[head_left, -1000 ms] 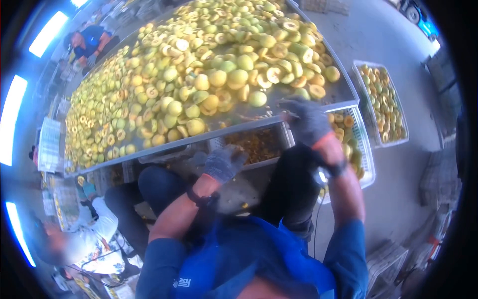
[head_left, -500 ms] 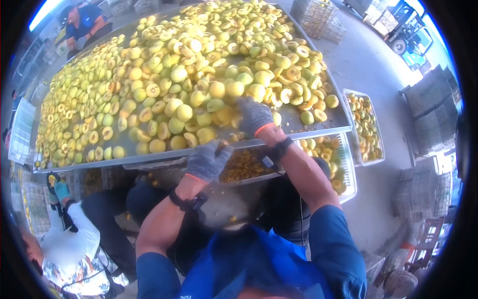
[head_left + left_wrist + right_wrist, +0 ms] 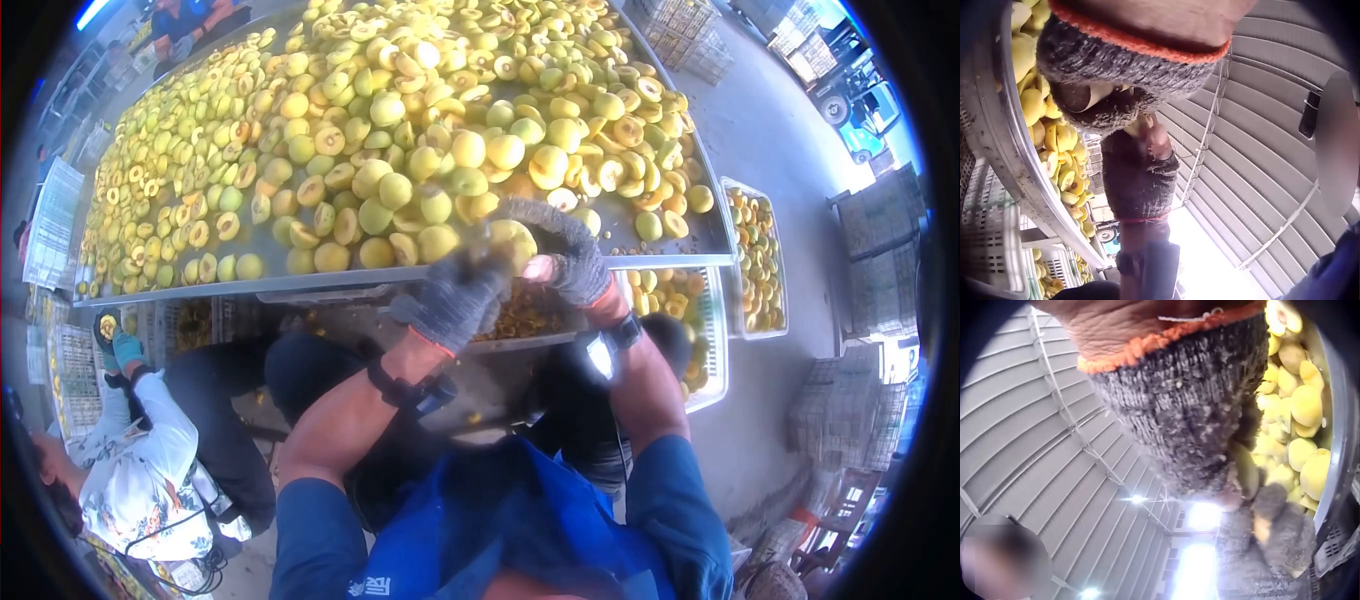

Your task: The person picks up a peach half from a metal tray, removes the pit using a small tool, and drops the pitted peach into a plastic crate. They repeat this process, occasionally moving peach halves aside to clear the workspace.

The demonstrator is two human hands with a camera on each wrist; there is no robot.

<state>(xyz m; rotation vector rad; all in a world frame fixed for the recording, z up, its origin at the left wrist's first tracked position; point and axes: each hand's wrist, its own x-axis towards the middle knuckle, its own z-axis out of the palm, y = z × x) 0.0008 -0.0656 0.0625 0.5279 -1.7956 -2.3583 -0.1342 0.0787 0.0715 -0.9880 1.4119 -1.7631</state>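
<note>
In front of my chest, both gloved hands meet around a yellow-green peach [image 3: 513, 243]. My right hand [image 3: 568, 250] grips it, with fingers bent over the far side and bare thumb tip against the near side. From the left, my left hand [image 3: 460, 300] has its curled fingers right at the same fruit. A small object with a pale curved edge [image 3: 1088, 97] shows inside the left glove; its kind is mostly hidden by the fingers. Just beyond the hands, a metal-rimmed table [image 3: 350, 283] bears a heap of whole-looking and halved peaches [image 3: 330, 130].
Below the table edge, a white crate [image 3: 715, 345] holds peaches beside my right knee. Another peach-filled crate [image 3: 735, 300] stands farther right. A person in a floral top [image 3: 140, 500] works at the left; another person [image 3: 185, 25] is across the table. Stacked crates [image 3: 880, 250] line the right side.
The right hand went from the table's right corner into the heap, then came back toward me with a peach. My left hand rose and moved right to meet it.
</note>
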